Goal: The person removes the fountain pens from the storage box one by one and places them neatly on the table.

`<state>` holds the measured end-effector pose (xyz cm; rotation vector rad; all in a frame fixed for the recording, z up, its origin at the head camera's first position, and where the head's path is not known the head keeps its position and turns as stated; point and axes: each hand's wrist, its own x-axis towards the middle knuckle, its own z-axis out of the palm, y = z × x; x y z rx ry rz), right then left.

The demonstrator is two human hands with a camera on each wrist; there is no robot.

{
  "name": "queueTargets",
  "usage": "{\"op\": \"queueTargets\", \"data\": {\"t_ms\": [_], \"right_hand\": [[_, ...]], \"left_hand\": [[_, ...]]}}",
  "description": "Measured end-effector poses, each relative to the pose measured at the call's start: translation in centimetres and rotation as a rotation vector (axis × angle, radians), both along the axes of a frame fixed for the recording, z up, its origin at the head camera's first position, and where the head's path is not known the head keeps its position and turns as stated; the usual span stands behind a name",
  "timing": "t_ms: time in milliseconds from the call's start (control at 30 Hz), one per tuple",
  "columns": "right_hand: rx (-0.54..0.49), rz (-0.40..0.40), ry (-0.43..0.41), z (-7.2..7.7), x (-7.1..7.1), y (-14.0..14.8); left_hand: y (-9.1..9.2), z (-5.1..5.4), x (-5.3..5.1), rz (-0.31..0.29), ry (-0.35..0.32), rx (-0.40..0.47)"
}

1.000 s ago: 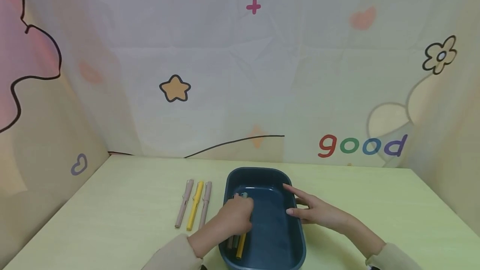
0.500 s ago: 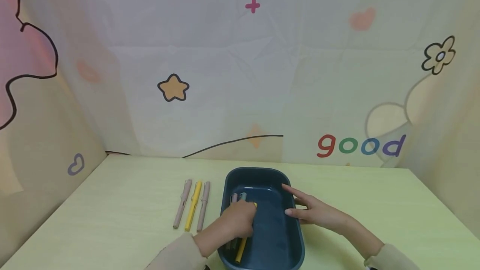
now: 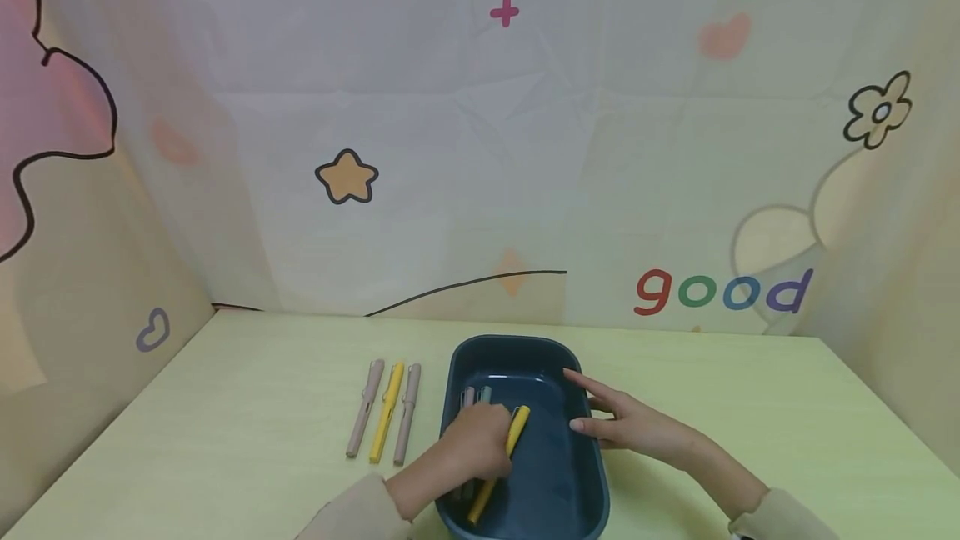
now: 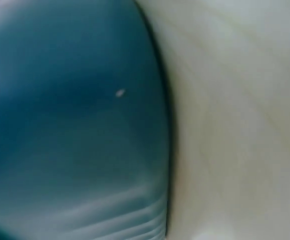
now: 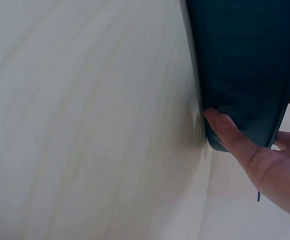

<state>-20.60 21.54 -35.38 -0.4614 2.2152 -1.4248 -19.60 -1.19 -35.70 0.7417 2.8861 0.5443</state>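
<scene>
While the left hand (image 3: 480,440) bends over a yellow pen (image 3: 520,426), which lies slanting in the dark blue tray (image 3: 551,482), its fingertips are hidden, so we cannot tell how far they close or whether they hold it. Beside it in the tray we see also a pinkish pen (image 3: 469,396) and a greenish pen (image 3: 486,394), and the right hand (image 3: 633,419), fingers spread and nearly straight, rests against the tray's right side without any pen. Beyond the left side, three more pens (image 3: 387,412) lie in a row on the table (image 3: 225,423), so we judge the pen work about halfway.
</scene>
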Motion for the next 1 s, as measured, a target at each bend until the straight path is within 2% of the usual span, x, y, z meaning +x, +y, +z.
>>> {"op": "queueTargets", "data": {"t_ms": [167,333,433,500,600,700,1000], "right_hand": [[0.015,-0.014,-0.003,0.0,-0.1,-0.1],[0.011,-0.009,-0.005,-0.1,-0.1,-0.1],[0.006,-0.009,-0.006,-0.1,-0.1,-0.1],[0.012,-0.019,-0.005,-0.1,-0.1,-0.1],[0.018,-0.035,-0.008,-0.2,-0.2,0.0],[0.017,-0.038,-0.007,-0.3,-0.3,0.0],[0.007,-0.02,-0.005,-0.2,-0.1,-0.2]], "left_hand": [[-0.1,0.0,-0.3,0.009,-0.002,0.08],[-0.2,0.5,-0.3,0.053,-0.027,0.133],[-0.3,0.7,-0.3,0.058,-0.042,0.202],[-0.4,0.7,-0.3,0.04,-0.082,0.275],[-0.6,0.8,-0.5,0.014,-0.18,0.39],[-0.9,1.1,-0.6,0.008,-0.261,0.467],[-2.2,2.3,-0.4,0.002,-0.232,0.52]]}}
